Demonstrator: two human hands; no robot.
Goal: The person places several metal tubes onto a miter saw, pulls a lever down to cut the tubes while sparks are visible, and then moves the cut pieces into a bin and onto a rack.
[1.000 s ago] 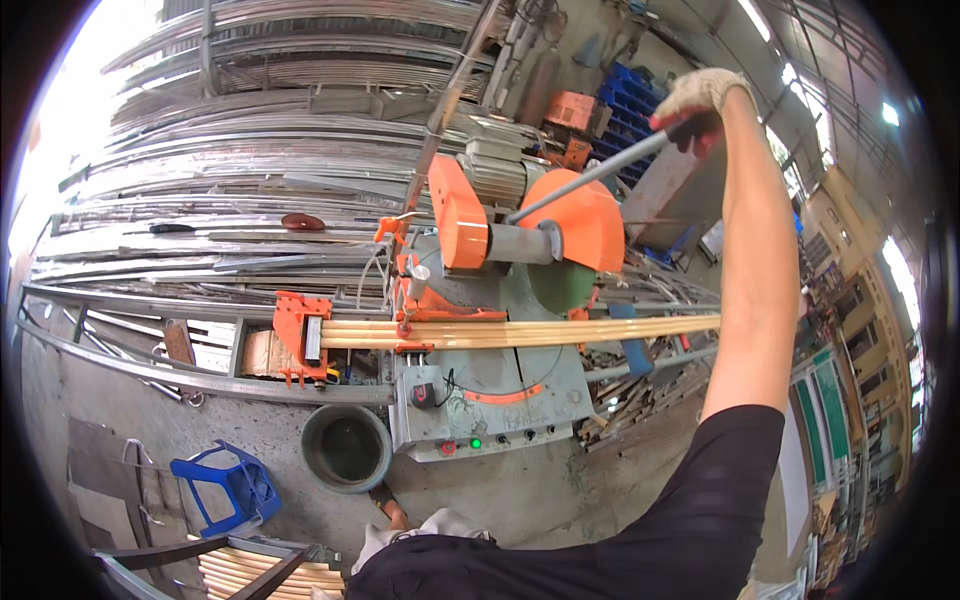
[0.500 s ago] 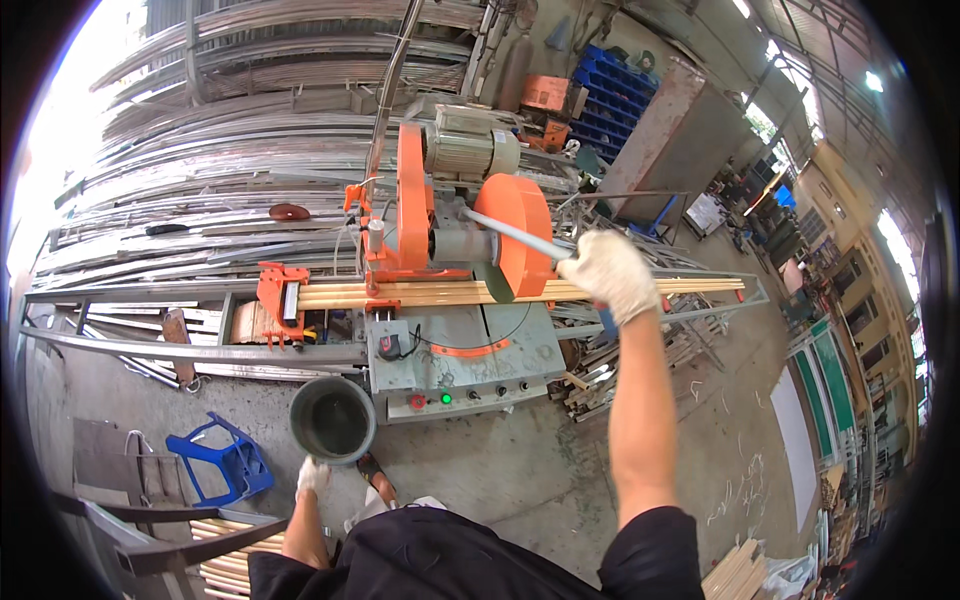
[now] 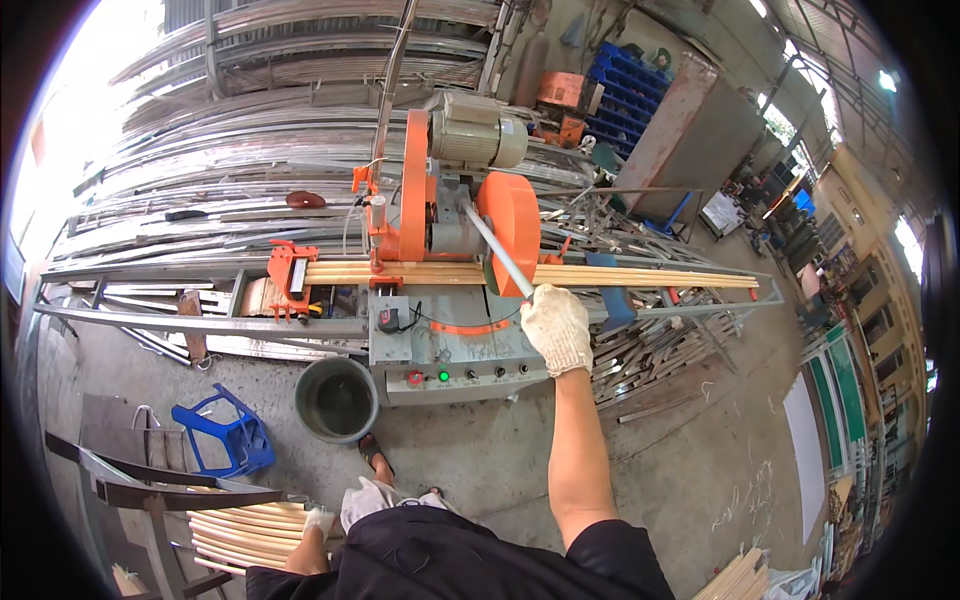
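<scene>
My right hand [image 3: 556, 325], in a pale work glove, is wrapped round the end of the grey lever handle [image 3: 500, 249] of an orange cut-off saw [image 3: 513, 225]. The saw's round orange guard sits over several long pale-gold bars [image 3: 630, 276], which lie side by side across the grey machine bed [image 3: 455, 340]. At the left end of the bars stands an orange vise or stop [image 3: 290, 280]. My left hand [image 3: 318, 522], also gloved, hangs low at my side beside a stack of similar pale-gold bars [image 3: 240, 530]; its fingers are too small and blurred to read.
A dark bucket [image 3: 337, 399] of liquid stands in front of the machine. A blue plastic stool [image 3: 222, 430] is left of it, near a dark metal frame [image 3: 170, 495]. Racks of long metal profiles [image 3: 230, 150] fill the back. A motor [image 3: 478, 130] tops the saw.
My right hand has drawn the lever down and to the left, nearer to me. My left hand has dropped from beside the bucket to the stacked bars. The view has shifted slightly.
</scene>
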